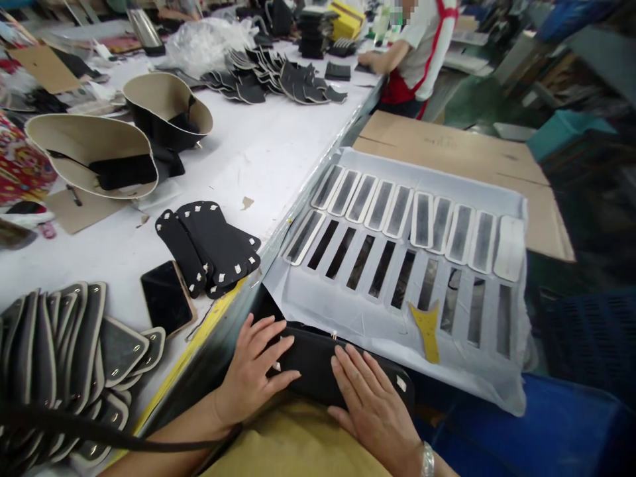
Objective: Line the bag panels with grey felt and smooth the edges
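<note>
Close to my body lies a long black panel (313, 361) with rounded ends and small white tabs near its edges. My left hand (261, 364) rests on the panel's left part with its fingers spread. Flat on its right part lies my right hand (368, 394), fingers stretched out and close together. Beyond the panel is a pale, cloth-covered slotted board (318, 301) with several white-edged strips (382, 205) in a row. A yellow forked piece (426, 331) lies on the board's near edge.
On the white table (238, 179) at left are black tabbed panels (213, 245), a phone (169, 298) and a pile of grey-black pieces (64, 351). Two curved beige-lined shells (99, 156) stand behind. A co-worker (417, 59) stands beyond a cardboard sheet (462, 159). A blue bin (536, 424) is at right.
</note>
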### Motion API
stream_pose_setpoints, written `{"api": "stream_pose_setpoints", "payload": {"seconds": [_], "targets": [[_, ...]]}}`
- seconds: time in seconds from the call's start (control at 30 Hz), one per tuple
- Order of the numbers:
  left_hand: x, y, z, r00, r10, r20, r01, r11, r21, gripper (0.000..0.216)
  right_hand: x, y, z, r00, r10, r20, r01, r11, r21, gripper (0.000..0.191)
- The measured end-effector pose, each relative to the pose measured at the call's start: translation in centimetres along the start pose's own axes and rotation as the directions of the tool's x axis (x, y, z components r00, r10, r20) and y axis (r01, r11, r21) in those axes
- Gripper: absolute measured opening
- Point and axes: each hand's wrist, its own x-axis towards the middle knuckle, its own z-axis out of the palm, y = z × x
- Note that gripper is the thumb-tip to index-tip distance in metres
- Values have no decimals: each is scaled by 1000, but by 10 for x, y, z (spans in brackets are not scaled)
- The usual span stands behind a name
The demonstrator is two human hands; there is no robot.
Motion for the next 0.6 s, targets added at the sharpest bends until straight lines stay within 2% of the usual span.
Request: {"api": "stream_pose_setpoints", "payload": {"seconds": [0.07,0.13,0.23,0.4,0.47,0.5,0.57,0.6], "targets": [[-2,-2,-5,971,239,18,-239,963,125,40,1,-7,2,1000,-10,-17,10,1000,-7,58],[-2,-5,-10,932,357,62,-362,912,192,44,0,-10,2,1000,-26,-10,26,1000,-18,56],[0,-10,-13,914,388,121,-406,881,241,43,-10,-7,-4,1000,-8,25,8,1000,-27,57],[-6,-20,-12,926,349,142,-373,904,210,47,-50,8,-30,994,95,48,-94,996,-3,59],[-12,-24,-9,947,277,161,-294,951,97,43,-66,13,-39,989,124,75,-131,988,85,54],[-15,-25,-7,965,200,171,-206,978,17,40,-72,14,-41,984,159,82,-170,974,152,50],[-20,-29,-1,982,-47,180,79,982,-171,45,-81,17,-39,936,346,59,-347,885,312,45],[-20,-30,2,957,-198,211,251,932,-261,51,-83,18,-35,871,488,46,-463,787,409,45]]}}
